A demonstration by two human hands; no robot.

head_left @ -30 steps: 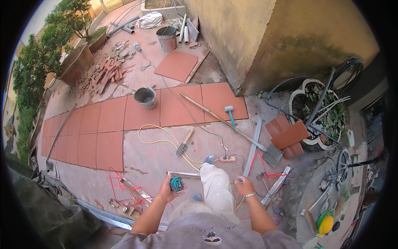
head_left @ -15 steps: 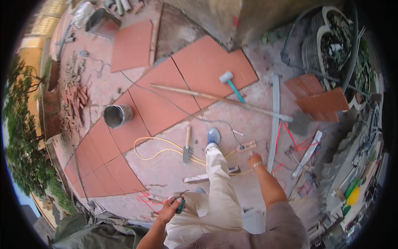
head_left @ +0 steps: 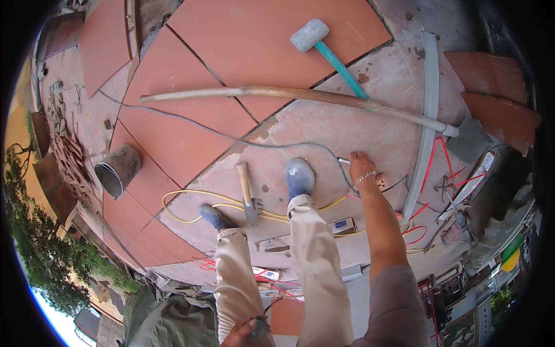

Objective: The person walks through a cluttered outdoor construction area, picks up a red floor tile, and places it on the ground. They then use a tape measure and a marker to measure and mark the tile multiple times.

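Tape measure [head_left: 261, 328] is a dark teal, chunky little thing, down low by the left trouser leg [head_left: 236, 274], and the left hand [head_left: 240, 333] is curled round it. Right hand [head_left: 361, 166] is down at a slim white stick [head_left: 344, 161], fingers half bent, can't tell from here if it's gripped. Floor's blotchy pinkish concrete [head_left: 266, 168], part covered by big terracotta tiles [head_left: 173, 147], with a mallet [head_left: 310, 36] and shovel [head_left: 298, 92] lying about. Half a second ago that stick lay clear of the fingers.
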